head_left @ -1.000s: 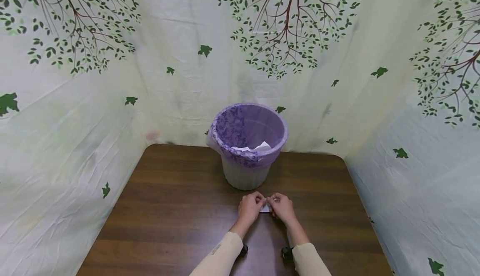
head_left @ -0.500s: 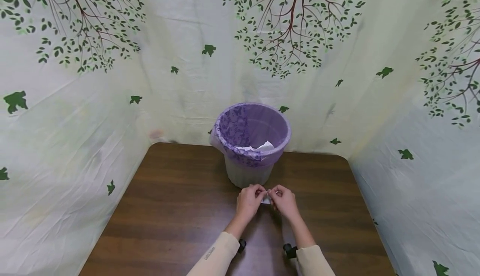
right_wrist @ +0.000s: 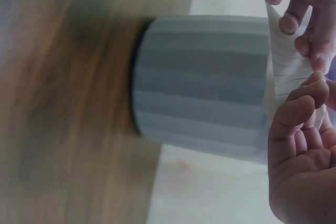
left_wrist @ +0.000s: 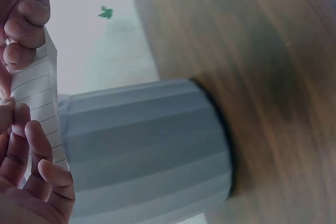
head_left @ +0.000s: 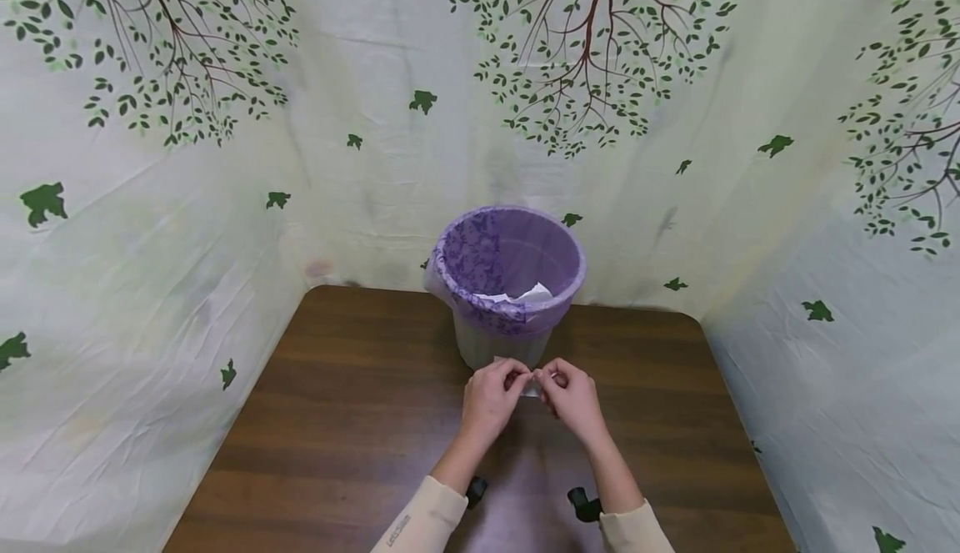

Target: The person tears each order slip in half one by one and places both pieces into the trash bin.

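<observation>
A small sheet of white lined paper [head_left: 531, 389] is held between both hands, just in front of the bin [head_left: 498, 346]. My left hand [head_left: 491, 399] pinches its upper edge between thumb and forefinger. Right beside it, my right hand [head_left: 576, 399] pinches the same edge, the two sets of fingertips nearly meeting. In the left wrist view, ruled lines show on the paper [left_wrist: 39, 90], with several fingers spread against it. The right wrist view shows the paper [right_wrist: 289, 69] held up off the table; the hands hide part of it.
The grey ribbed bin has a purple patterned liner [head_left: 480, 307] folded over its rim, and white paper scraps [head_left: 536, 294] lie inside. It stands at the back of a brown wooden table [head_left: 360, 369]. Leaf-printed white curtains [head_left: 360, 228] enclose the table's back and sides.
Both hands have moved forward toward the bin, carrying the paper with them. The grip of both looks the same, and the head view has shifted slightly.
</observation>
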`<action>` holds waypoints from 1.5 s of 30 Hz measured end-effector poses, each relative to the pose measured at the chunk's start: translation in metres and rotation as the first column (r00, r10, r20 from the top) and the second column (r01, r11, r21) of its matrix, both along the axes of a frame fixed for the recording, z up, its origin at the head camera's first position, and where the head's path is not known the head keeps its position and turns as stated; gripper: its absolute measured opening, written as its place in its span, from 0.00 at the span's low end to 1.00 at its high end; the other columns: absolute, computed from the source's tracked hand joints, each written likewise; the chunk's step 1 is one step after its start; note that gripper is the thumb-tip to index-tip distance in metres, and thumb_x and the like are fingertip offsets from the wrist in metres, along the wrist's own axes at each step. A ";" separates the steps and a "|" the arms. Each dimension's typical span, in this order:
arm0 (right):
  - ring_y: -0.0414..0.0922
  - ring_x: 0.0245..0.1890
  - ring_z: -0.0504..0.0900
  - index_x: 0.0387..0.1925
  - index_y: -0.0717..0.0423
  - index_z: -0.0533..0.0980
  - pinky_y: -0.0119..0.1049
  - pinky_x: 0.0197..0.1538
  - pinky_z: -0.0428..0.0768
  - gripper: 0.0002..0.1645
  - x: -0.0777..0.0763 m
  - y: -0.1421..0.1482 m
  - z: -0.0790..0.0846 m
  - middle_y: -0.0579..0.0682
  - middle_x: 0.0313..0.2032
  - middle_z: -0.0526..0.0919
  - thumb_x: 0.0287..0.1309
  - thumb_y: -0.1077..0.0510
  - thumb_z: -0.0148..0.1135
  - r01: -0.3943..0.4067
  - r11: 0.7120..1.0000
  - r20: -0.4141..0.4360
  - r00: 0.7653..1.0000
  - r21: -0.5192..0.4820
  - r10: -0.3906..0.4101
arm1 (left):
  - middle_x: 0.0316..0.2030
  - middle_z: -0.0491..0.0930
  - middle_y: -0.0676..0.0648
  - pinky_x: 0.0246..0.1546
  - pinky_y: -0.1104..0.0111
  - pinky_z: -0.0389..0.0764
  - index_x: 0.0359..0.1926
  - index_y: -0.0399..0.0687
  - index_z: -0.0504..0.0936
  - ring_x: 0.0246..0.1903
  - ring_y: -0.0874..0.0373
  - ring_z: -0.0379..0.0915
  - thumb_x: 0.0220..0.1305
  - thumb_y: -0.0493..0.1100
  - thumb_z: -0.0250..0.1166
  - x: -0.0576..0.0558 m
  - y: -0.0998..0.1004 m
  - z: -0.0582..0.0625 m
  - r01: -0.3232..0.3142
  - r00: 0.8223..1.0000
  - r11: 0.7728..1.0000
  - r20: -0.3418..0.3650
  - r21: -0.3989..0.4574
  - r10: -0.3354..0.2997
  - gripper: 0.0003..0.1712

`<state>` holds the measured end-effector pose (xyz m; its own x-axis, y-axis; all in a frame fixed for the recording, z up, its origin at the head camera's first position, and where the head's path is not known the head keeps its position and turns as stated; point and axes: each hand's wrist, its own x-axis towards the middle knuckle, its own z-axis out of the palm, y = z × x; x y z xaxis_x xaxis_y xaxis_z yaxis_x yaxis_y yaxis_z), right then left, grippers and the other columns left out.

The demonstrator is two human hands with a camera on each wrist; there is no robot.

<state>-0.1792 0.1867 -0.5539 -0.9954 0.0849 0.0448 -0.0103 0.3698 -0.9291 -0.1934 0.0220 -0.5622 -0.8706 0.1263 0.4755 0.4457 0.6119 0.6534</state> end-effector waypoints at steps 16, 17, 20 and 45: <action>0.38 0.14 0.73 0.30 0.55 0.80 0.31 0.20 0.72 0.13 0.017 -0.026 0.039 0.50 0.19 0.80 0.72 0.55 0.68 -0.068 0.997 -0.034 0.997 -0.044 0.066 | 0.28 0.86 0.54 0.28 0.76 0.76 0.33 0.52 0.89 0.24 0.67 0.75 0.63 0.43 0.77 0.020 -0.031 0.032 0.020 0.992 0.996 -0.128 0.083 -0.009 0.05; 0.39 0.15 0.73 0.31 0.55 0.80 0.31 0.20 0.72 0.13 0.018 -0.027 0.041 0.51 0.19 0.81 0.72 0.55 0.67 -0.069 0.997 -0.035 0.997 -0.047 0.067 | 0.28 0.86 0.54 0.28 0.76 0.76 0.33 0.51 0.89 0.24 0.67 0.75 0.63 0.42 0.77 0.021 -0.032 0.034 0.024 0.991 0.996 -0.131 0.086 -0.012 0.05; 0.39 0.15 0.73 0.30 0.55 0.79 0.31 0.20 0.71 0.13 0.021 -0.030 0.045 0.52 0.19 0.80 0.73 0.55 0.67 -0.078 0.995 -0.036 0.996 -0.057 0.076 | 0.28 0.86 0.54 0.28 0.76 0.76 0.33 0.51 0.89 0.24 0.67 0.75 0.64 0.42 0.77 0.024 -0.035 0.038 0.030 0.992 0.994 -0.123 0.101 -0.017 0.04; 0.39 0.15 0.73 0.30 0.58 0.79 0.29 0.19 0.68 0.15 0.024 -0.035 0.053 0.50 0.19 0.79 0.72 0.54 0.67 -0.078 0.986 0.006 0.997 -0.144 0.080 | 0.30 0.87 0.54 0.29 0.75 0.77 0.34 0.52 0.89 0.26 0.68 0.75 0.65 0.44 0.76 0.030 -0.041 0.047 0.025 0.997 0.991 -0.075 0.131 -0.015 0.04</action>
